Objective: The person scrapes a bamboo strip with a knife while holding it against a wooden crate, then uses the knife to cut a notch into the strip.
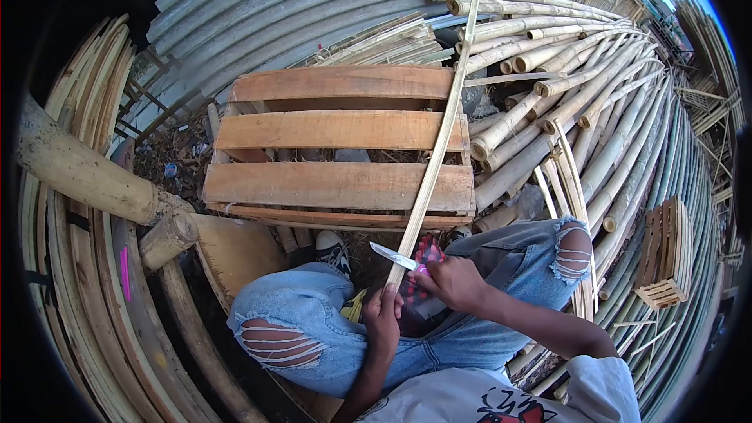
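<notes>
My left hand (383,311) is closed around the near end of a long bamboo strip (432,168). The strip slants up and away over my lap and across the right part of a slatted wooden crate (329,131). In my right hand (452,282) is a knife (394,256) with a pale blade and a pinkish handle, mostly covered by my fingers. Its blade lies across the strip just beyond my left hand, pointing left. A red and black checked cloth (428,252) shows behind the knife.
Bamboo poles (548,70) are piled at the right, with a small slatted crate (666,254) on them. Split bamboo strips (86,266) and a thick bamboo pole (86,164) are at the left. Corrugated sheeting (313,12) stands behind the large crate.
</notes>
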The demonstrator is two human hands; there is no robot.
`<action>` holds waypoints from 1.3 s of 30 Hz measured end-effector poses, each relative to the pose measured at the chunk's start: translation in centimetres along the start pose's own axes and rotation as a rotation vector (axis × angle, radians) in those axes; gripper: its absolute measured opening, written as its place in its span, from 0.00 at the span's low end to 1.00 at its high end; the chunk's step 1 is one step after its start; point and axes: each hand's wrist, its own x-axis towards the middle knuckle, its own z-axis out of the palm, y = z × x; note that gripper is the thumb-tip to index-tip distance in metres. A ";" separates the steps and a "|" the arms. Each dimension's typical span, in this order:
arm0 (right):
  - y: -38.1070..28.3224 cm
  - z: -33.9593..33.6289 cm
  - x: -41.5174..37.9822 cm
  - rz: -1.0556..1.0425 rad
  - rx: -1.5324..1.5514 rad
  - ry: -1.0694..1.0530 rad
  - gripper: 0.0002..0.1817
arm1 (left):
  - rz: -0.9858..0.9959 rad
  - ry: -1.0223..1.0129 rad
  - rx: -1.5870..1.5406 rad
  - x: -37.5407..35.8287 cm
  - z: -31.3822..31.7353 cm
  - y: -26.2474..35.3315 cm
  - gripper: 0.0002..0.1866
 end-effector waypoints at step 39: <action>0.5 1.0 0.9 0.114 -0.171 0.094 0.29 | -0.056 0.001 -0.143 0.4 -0.8 0.0 0.18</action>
